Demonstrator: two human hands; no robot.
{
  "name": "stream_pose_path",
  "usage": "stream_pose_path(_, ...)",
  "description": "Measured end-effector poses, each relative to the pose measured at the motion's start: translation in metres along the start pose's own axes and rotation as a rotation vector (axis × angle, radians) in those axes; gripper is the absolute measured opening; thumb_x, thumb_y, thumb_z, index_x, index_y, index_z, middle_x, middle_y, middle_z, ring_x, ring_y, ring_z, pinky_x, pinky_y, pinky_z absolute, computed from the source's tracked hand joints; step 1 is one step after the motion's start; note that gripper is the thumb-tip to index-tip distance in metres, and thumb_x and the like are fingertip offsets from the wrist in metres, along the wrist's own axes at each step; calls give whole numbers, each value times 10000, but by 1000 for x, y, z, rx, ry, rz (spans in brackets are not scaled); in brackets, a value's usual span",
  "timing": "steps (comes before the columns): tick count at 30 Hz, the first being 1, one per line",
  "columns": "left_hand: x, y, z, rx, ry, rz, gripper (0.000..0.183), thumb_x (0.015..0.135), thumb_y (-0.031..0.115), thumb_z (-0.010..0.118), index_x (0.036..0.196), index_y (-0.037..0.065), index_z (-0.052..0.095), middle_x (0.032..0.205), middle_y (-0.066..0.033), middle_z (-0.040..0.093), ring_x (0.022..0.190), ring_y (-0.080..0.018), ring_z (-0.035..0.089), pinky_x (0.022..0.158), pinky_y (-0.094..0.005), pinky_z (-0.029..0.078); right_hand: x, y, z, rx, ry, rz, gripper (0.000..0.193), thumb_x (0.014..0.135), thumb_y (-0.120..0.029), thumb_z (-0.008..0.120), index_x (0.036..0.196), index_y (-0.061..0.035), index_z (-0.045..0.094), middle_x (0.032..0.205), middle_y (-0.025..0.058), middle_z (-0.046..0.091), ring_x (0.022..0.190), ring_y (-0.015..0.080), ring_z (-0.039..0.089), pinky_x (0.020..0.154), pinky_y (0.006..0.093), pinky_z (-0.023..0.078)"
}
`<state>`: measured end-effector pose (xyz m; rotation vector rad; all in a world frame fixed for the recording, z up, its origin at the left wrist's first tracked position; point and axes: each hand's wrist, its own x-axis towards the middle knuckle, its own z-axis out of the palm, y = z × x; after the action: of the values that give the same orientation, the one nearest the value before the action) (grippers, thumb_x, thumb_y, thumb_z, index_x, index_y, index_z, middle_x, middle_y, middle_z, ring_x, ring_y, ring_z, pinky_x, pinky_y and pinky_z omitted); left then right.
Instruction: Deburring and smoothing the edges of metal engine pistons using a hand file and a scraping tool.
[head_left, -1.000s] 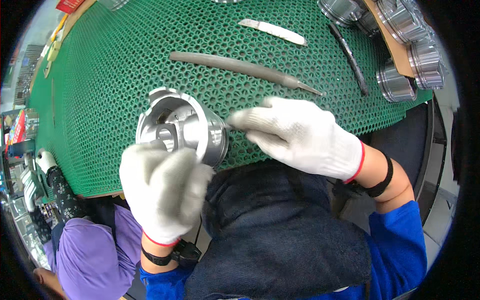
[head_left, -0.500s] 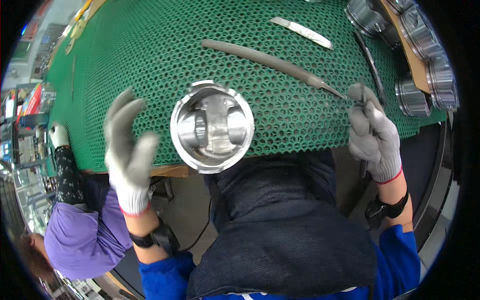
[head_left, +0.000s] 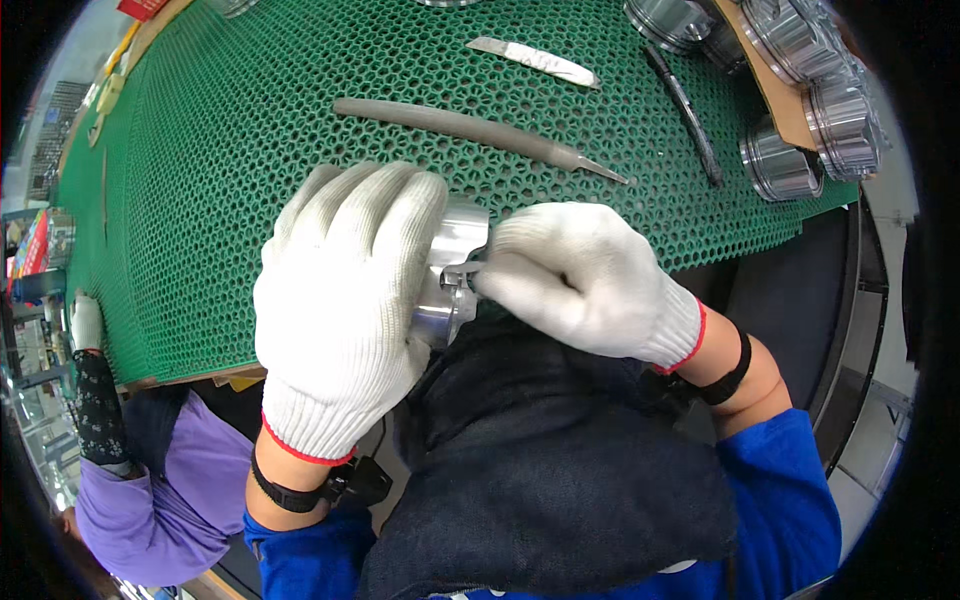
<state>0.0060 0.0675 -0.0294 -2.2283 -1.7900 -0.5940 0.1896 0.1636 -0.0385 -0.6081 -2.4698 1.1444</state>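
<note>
My left hand point(head_left: 345, 270), in a white knitted glove, is wrapped over a shiny metal piston point(head_left: 461, 233) at the near edge of the green mat. The piston is tipped on its side, its open end turned to the right. My right hand point(head_left: 590, 285), also gloved, is closed in a fist around a slim metal tool point(head_left: 464, 268). Only the tool's tip shows, at the piston's rim; the fist hides the rest. Beyond both hands lies a bare-tanged file point(head_left: 450, 122).
A white-handled knife point(head_left: 545, 65) and a slim black tool point(head_left: 685, 115) lie farther back on the green mat point(head_left: 220, 130). Several pistons point(head_left: 780, 165) stand at the right around a cardboard edge point(head_left: 775, 85). A co-worker in purple point(head_left: 170, 500) sits at the left, one gloved hand on the mat.
My left hand has closed on the piston, which is now tipped from facing up to facing right. My right hand has come left with the tool to the piston's rim. The view has shifted.
</note>
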Motion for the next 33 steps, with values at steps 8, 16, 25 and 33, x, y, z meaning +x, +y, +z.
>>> stream_pose_path(8,23,-3,1,-51,-120,-74,357,754,131,646,1105,70,651,1071,-129,671,1012,-344,637,850,-438,497,4,17,2,-213,159,-188,245,888,-285,636,766,-74,665,657,83,634,590,251,655,557,362,533)
stream_pose_path(16,91,-30,8,-10,-618,-165,411,694,109,743,1097,47,695,982,-188,699,942,-348,680,829,-402,557,10,16,-18,-470,74,-263,199,837,-264,693,750,-94,638,639,60,590,571,245,629,526,354,505)
stream_pose_path(25,76,-29,3,-30,-519,-138,430,676,101,728,1104,73,702,979,-178,702,950,-347,681,842,-409,551,8,8,-20,-651,-88,-374,196,804,-270,713,748,-120,599,658,44,567,612,253,624,548,380,490)
stream_pose_path(33,-25,-47,12,-612,386,-447,541,806,45,679,1315,-38,515,1285,-190,597,1153,-286,606,1013,-386,486,-41,21,-32,-270,-73,-28,222,865,-302,641,855,-91,709,740,115,653,702,294,668,652,390,539)
